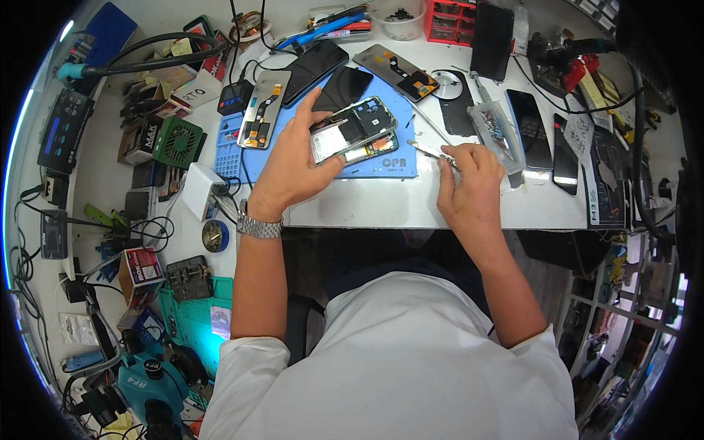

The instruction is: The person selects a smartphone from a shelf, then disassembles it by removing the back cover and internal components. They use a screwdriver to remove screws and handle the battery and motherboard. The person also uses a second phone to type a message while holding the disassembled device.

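Observation:
My left hand (297, 161) grips an opened phone (356, 126) over a blue work mat (293, 168), thumb and fingers on its edges. The phone's upper piece, black with a pale silver area, lies askew over a lower part (378, 149) where some inner components show. In my right hand (473, 180) a thin metal hand tool (427, 149) is pinched, its tip pointing at the phone's right end but apart from it. The tool's exact kind is not plain. Nearby lie two screen assemblies with exposed flex cables, one left (264, 110) and one behind (396, 72).
Two dark phones (529, 128) and a transparent tray of small tools (497, 136) stand on the right. Behind are a black phone (315, 71) and a red drawer box (450, 22). A green fan (180, 141), cables and a teal microscope (150, 385) crowd the left.

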`<state>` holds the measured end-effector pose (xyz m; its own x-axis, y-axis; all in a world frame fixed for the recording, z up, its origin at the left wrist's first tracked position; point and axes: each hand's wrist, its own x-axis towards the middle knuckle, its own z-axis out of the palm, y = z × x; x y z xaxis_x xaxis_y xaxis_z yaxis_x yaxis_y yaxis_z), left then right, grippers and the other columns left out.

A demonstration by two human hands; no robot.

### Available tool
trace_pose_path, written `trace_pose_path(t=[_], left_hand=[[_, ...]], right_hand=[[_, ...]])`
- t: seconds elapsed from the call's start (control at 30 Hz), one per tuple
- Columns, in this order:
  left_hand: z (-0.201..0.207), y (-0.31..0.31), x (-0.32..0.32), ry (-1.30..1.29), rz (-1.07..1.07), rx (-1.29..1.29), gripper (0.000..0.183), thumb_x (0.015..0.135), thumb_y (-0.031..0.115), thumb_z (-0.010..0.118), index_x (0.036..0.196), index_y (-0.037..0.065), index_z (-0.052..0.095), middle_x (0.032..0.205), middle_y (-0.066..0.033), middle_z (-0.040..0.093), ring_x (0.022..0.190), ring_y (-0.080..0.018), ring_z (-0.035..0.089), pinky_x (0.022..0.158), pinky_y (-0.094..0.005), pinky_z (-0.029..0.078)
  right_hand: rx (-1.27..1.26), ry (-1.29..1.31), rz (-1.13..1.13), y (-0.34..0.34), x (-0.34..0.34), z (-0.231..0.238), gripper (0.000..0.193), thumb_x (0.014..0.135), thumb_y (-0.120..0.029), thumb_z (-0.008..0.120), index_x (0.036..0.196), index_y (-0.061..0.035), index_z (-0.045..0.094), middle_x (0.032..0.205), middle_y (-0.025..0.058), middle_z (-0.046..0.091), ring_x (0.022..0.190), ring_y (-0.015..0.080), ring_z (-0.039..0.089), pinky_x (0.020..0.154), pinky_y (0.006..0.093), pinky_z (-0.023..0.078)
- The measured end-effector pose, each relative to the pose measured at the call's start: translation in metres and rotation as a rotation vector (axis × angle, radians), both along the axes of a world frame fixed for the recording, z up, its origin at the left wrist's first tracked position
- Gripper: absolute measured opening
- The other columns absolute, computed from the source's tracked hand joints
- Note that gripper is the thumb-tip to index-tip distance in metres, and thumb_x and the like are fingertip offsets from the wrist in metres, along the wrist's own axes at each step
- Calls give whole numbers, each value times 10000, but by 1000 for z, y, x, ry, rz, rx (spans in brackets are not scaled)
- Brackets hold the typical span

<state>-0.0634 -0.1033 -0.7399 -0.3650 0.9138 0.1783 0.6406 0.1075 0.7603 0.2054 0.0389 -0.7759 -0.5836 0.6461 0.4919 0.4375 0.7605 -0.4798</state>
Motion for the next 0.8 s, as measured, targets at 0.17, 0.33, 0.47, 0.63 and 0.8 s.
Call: trace_pose_path(t=[0.17,0.33,0.47,0.63,0.8], left_hand=[[9,6,-15,-197,-2,-109,807,906,207,729,1628,5,430,1464,-271,678,1329,-307,650,1145,-396,479],[21,18,-47,-327,-97,-176,585,1019,306,604,1493,-37,597,1393,-199,732,1264,-237,682,1121,-382,479],[26,23,-58,-385,-111,-191,591,1061,391,549,1485,-12,626,1353,-167,758,1228,-225,697,1097,-368,496],[28,23,-60,-466,-78,-173,607,1066,425,564,1496,-1,613,1346,-178,767,1177,-214,724,1058,-362,520],[36,20,-48,-716,37,-183,596,1092,491,599,1467,28,573,1248,-273,777,1025,-288,811,935,-369,616]], right_hand=[[-22,91,102,0,-12,2,215,956,-41,773,1170,-65,774,1137,109,660,1124,324,605,982,469,425],[-72,115,255,4,-31,0,157,955,-64,786,1111,-78,778,1099,89,657,1093,299,609,981,454,414],[-85,99,330,1,-42,-2,131,951,-70,787,1080,-84,772,1074,81,654,1072,286,602,999,461,397],[-47,67,364,-3,-51,-3,139,952,-70,784,1090,-85,773,1056,63,657,1096,269,601,1005,445,374],[-28,46,413,-11,-59,-5,136,925,-63,796,1051,-99,760,1047,62,645,1066,277,583,988,463,359]])
